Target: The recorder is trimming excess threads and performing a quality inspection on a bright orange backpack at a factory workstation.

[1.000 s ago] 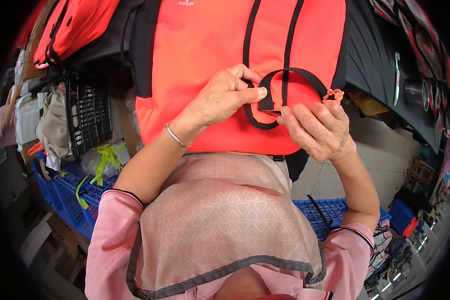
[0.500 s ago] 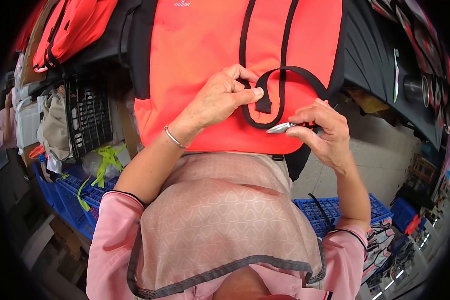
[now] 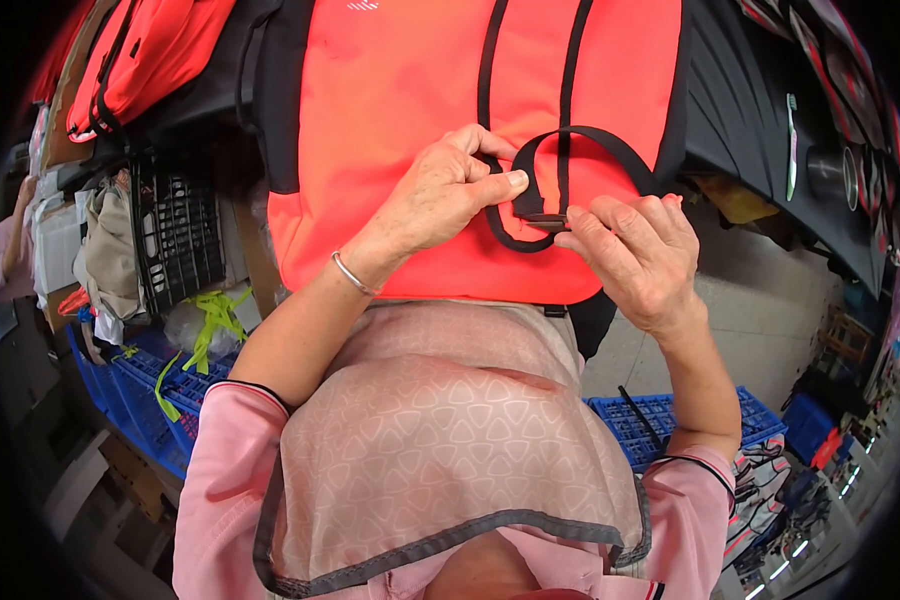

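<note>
A coral-red backpack [image 3: 400, 100] with black sides lies in front of me. My left hand [image 3: 435, 200] is closed in a pinch on a black webbing strap [image 3: 605, 145] at the rounded lower end of the shoulder strap [image 3: 532, 75], which has black edging. From there the webbing loops up and over toward my right hand [image 3: 638, 255]. My right hand is closed around small metal thread snips [image 3: 544, 222]; their blades point left at the webbing end, close to my left thumb. Whether the blades touch the webbing I cannot tell.
A dark covered table [image 3: 730, 110] supports the backpack, with a toothbrush [image 3: 792, 150] at the right. Another coral bag [image 3: 155, 65] lies far left. Below stand a black crate [image 3: 180, 235] and blue crates [image 3: 130, 385], with yellow-green strips [image 3: 210, 330] on them.
My right hand has turned and shifted slightly, bringing the snips up against the strap end area. My left hand keeps its pinch in nearly the same place.
</note>
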Demonstrator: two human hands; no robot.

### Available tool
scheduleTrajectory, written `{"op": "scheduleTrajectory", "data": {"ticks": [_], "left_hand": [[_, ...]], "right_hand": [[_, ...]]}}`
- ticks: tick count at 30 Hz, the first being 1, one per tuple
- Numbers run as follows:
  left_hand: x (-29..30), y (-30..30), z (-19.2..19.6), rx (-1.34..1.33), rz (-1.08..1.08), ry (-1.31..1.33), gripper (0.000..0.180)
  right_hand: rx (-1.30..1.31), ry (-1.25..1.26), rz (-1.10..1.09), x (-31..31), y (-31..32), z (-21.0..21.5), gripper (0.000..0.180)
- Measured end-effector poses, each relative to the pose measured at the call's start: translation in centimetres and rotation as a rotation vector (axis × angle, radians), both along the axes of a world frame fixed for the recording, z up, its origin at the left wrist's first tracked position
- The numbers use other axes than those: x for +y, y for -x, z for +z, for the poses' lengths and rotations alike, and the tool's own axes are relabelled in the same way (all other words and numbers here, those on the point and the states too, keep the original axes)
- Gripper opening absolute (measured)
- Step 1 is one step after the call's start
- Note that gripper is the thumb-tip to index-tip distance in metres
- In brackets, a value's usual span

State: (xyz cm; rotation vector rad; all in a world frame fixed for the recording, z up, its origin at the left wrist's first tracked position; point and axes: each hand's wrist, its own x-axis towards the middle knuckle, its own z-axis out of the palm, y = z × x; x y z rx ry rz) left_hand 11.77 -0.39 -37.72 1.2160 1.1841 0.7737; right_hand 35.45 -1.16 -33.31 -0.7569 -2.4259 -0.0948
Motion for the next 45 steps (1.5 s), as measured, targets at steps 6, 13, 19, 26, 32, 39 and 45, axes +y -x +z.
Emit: {"op": "scheduleTrajectory", "data": {"ticks": [6,13,19,26,32,39,45], "left_hand": [[0.1,0.2,-0.2,0.043,-0.029,0.093,0.029],[0.0,0.1,0.3,0.166,-0.101,-0.135,0.043],[-0.2,0.0,0.3,0.217,-0.121,-0.173,0.047],[-0.2,0.0,0.3,0.192,-0.171,-0.139,0.049],[0.0,0.0,0.8,0.136,-0.145,-0.039,0.049],[0.1,-0.2,0.4,0.174,-0.131,-0.090,0.047],[0.0,-0.3,0.4,0.180,-0.114,-0.017,0.044]], "right_hand": [[-0.062,-0.110,0.090,0.7,0.5,0.7,0.016],[-0.219,-0.135,0.221,1.6,0.6,2.0,0.020],[-0.265,-0.138,0.326,2.2,1.3,2.8,0.013],[-0.356,-0.006,0.380,3.1,1.4,3.2,0.013],[-0.131,0.505,0.151,3.4,-0.3,1.4,0.022],[0.302,0.885,-0.113,-0.7,0.3,0.2,0.041],[0.208,0.572,0.010,-1.3,1.8,-2.6,0.038]]}}
